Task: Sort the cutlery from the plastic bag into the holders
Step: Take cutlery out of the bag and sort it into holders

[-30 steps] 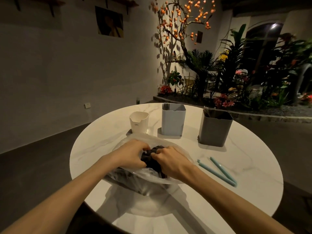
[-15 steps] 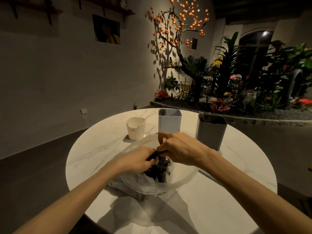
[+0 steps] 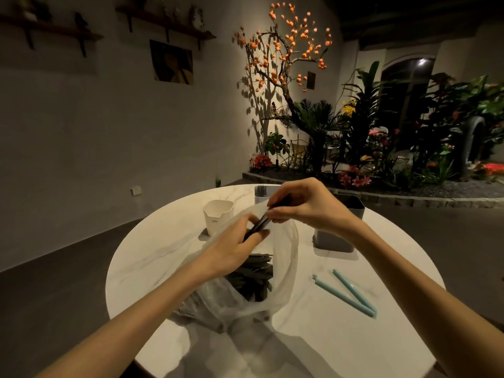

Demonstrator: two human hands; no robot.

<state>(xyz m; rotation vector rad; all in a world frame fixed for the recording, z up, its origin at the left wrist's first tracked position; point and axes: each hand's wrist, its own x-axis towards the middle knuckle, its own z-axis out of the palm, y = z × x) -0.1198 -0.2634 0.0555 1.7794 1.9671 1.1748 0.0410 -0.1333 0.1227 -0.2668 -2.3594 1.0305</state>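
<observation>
Centrally, above the plastic bag (image 3: 283, 257), the right hand (image 3: 305, 207) pinches the upper end of a dark cutlery piece (image 3: 260, 223) between thumb and curled fingers, while the left hand (image 3: 237, 249) closes its fingers round the lower end of the same piece; the piece slants from the left hand up to the right hand, clear of the bag's mouth. What kind of utensil it is cannot be told. Directly below the hands, the translucent bag lies open on the round white marble table (image 3: 152, 257), its rim standing up on the right, and a heap of dark cutlery (image 3: 255, 276) lies inside it. Beyond the bag, at the far side of the table, stand three holders: a white holder (image 3: 218, 216) to the far left of the bag, a pale blue holder (image 3: 260, 193) straight behind it with dark utensil tips showing at its rim, and a dark grey holder (image 3: 341, 233) to the far right, partly hidden by the right wrist. To the right of the bag, two teal sticks (image 3: 351, 293) lie on the table, joined at their near ends and spread apart toward the holders. Behind the table a planted bed (image 3: 381, 148) and a branch with orange fruits (image 3: 283, 55) stand against the wall.
</observation>
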